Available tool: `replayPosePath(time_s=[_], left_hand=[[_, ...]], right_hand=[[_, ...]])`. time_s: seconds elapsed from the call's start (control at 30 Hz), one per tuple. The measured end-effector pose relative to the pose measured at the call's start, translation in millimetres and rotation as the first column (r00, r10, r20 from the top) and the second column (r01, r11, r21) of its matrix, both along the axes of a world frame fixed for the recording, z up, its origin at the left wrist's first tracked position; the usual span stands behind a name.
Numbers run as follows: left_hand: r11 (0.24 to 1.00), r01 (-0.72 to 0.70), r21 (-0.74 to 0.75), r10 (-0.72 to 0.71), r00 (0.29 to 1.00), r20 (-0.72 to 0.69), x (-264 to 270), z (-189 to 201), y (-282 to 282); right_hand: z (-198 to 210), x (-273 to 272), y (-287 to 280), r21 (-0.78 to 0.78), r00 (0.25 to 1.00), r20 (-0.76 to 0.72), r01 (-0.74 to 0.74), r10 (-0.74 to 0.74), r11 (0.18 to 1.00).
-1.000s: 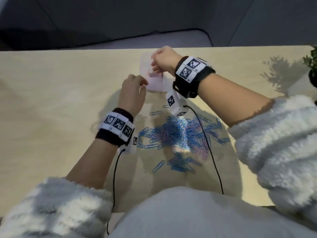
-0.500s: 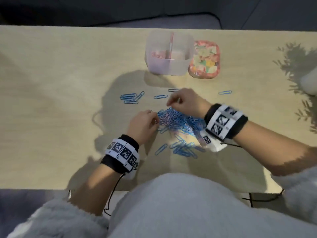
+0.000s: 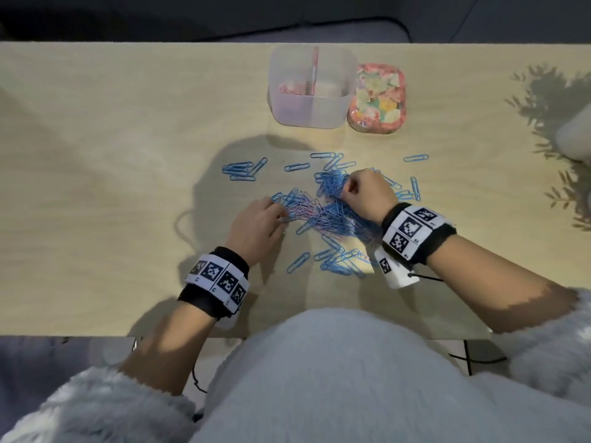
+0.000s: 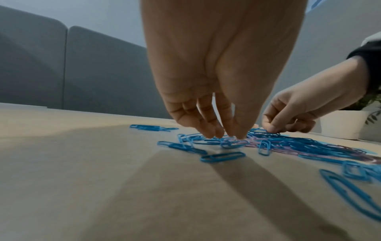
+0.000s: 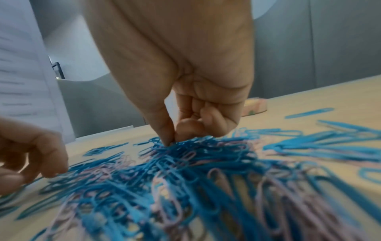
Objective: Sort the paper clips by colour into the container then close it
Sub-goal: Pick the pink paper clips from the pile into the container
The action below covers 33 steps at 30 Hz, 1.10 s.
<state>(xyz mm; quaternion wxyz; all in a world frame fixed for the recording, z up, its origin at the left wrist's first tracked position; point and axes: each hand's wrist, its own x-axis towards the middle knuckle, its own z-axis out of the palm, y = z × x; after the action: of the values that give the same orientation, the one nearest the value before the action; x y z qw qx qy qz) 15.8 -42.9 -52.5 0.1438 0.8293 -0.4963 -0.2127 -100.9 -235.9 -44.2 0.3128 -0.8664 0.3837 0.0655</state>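
Observation:
A heap of blue and pink paper clips [image 3: 323, 215] lies mid-table, with loose blue ones scattered around it. The clear divided container [image 3: 311, 103] stands open at the back, with pink clips in its left compartment. Its flowery lid [image 3: 377, 100] lies just to the right of it. My left hand [image 3: 279, 215] reaches down with nearly straight fingers, and the fingertips [image 4: 240, 136] touch clips at the heap's left edge. At the top of the heap, my right hand [image 5: 172, 141] pinches clips between thumb and forefinger.
A white plant pot [image 3: 575, 139] stands at the right table edge and casts leafy shadows. A small bunch of blue clips [image 3: 241, 171] lies left of the heap. Bare tabletop [image 3: 96, 187] stretches to the left. The near table edge runs just below my wrists.
A second ago both hands were up at the container; they have come down to the heap. Since half a second ago the right hand has dug into the clips and the heap has spread.

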Motion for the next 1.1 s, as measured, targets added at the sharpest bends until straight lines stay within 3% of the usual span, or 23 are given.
replayPosePath(time_s=[0.1, 0.2, 0.33, 0.43, 0.63, 0.83, 0.97, 1.1], left_hand=[[0.995, 0.099, 0.021, -0.1, 0.993, 0.054, -7.4, 0.6, -3.3], [0.988, 0.155, 0.005, -0.155, 0.985, 0.081, -8.1, -1.0, 2.3], [0.999, 0.049, -0.018, -0.049, 0.999, 0.013, -4.3, 3.2, 6.7], [0.999, -0.023, -0.046, 0.023, 1.0, -0.011, 3.8, 4.8, -5.9], [0.999, -0.03, 0.033, 0.03, 1.0, -0.001, 17.5, 3.4, -28.8], [0.999, -0.037, -0.01, 0.037, 0.999, 0.006, 26.5, 4.5, -24.0], [0.997, 0.076, 0.027, -0.076, 0.997, 0.013, 17.0, 1.8, -30.4], [0.997, 0.063, 0.036, -0.065, 0.997, 0.041, 15.6, -2.9, -31.8]], right_hand=[[3.7, -3.1, -0.7, -0.064, 1.0, 0.023, 0.004, -0.003, 0.998], [5.7, 2.5, 11.0, -0.079, 0.985, 0.095, -0.135, 0.142, 0.988], [3.4, 13.9, 33.7, -0.043, 0.945, 0.005, -0.327, 0.327, 0.944], [0.2, 17.1, 43.3, -0.077, 0.934, -0.011, -0.358, 0.358, 0.931], [-0.5, 17.9, 48.8, -0.097, 0.913, -0.072, -0.408, 0.402, 0.908], [-0.8, 17.0, 49.8, -0.035, 0.926, -0.009, -0.379, 0.379, 0.925], [-2.0, 20.8, 55.2, -0.083, 0.869, -0.026, -0.495, 0.495, 0.865], [-5.1, 18.2, 52.2, -0.194, 0.808, -0.148, -0.59, 0.571, 0.784]])
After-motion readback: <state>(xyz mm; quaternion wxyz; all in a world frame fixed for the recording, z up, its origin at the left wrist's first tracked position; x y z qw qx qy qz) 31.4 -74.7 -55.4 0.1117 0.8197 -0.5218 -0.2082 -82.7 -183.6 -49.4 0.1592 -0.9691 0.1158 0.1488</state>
